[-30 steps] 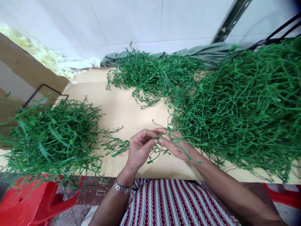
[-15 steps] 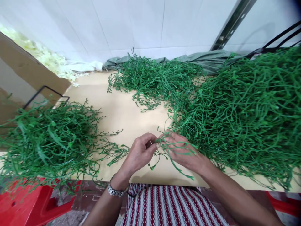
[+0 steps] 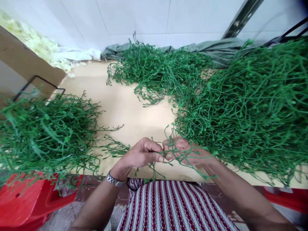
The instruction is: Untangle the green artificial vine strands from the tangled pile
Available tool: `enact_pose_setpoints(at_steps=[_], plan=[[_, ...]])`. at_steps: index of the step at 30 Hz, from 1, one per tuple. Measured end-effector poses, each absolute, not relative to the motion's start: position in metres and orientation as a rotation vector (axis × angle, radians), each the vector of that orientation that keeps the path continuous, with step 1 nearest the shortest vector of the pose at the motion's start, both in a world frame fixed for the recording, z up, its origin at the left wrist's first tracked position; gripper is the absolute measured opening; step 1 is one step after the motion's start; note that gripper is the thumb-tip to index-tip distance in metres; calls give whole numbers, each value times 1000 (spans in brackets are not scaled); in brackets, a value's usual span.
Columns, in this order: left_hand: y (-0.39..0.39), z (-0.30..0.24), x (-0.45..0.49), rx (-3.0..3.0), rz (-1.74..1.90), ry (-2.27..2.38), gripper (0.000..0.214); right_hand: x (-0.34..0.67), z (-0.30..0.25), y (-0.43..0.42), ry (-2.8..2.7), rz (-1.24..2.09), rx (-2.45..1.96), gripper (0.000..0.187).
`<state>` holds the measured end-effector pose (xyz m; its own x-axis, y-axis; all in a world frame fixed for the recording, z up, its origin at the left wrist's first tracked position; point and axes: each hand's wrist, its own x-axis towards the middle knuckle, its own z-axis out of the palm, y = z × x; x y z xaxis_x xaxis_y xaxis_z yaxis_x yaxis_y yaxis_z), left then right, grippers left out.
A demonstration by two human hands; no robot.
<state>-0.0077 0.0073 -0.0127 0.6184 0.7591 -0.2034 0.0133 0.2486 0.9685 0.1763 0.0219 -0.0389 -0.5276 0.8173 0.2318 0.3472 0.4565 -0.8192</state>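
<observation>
In the head view, the large heap of green stems (image 3: pixel 252 112) covers the right part of the tabletop (image 3: pixel 149 118). Just left of the large heap's near edge, the left hand (image 3: pixel 141 152) pinches a green sprig (image 3: pixel 173 148) between thumb and forefinger. The right hand (image 3: pixel 185 150), nearer the large heap, has curled fingers close to the left fingertips; strands cross over it, and I cannot tell whether it grips them. Farther left of the large heap lie a small bunch (image 3: pixel 115 148) and a left pile (image 3: pixel 53 138); a back pile (image 3: pixel 158 69) adjoins its far left side. Work on this sprig looks midway: it is in hand, not laid down, and plenty of stems lie unheld.
</observation>
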Motion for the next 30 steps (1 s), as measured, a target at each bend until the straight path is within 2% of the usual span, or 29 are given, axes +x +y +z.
enact_pose_setpoints(at_steps=[5,10,16,20,23,25,27,30], plan=[[3,-19,-3,1133,597,729,39,172,-35,25,-2056,1756,-595,54],[3,-26,-1,1041,608,684,29,171,-42,19,-1671,1971,-701,61],[1,-29,0,951,697,737,34,165,-56,8,-1616,1880,-755,52],[-1,-29,-2,958,718,783,28,158,-61,7,-1451,1781,-745,52],[3,-33,-5,923,891,900,23,165,-61,15,-1498,1670,-790,48],[7,-36,-8,876,1011,1015,21,180,-57,22,-1575,1563,-865,39],[12,-39,-11,846,1044,1122,21,198,-46,27,-1600,1307,-1011,28],[16,-43,-12,883,1010,1203,24,215,-22,24,-1533,707,-1164,18]])
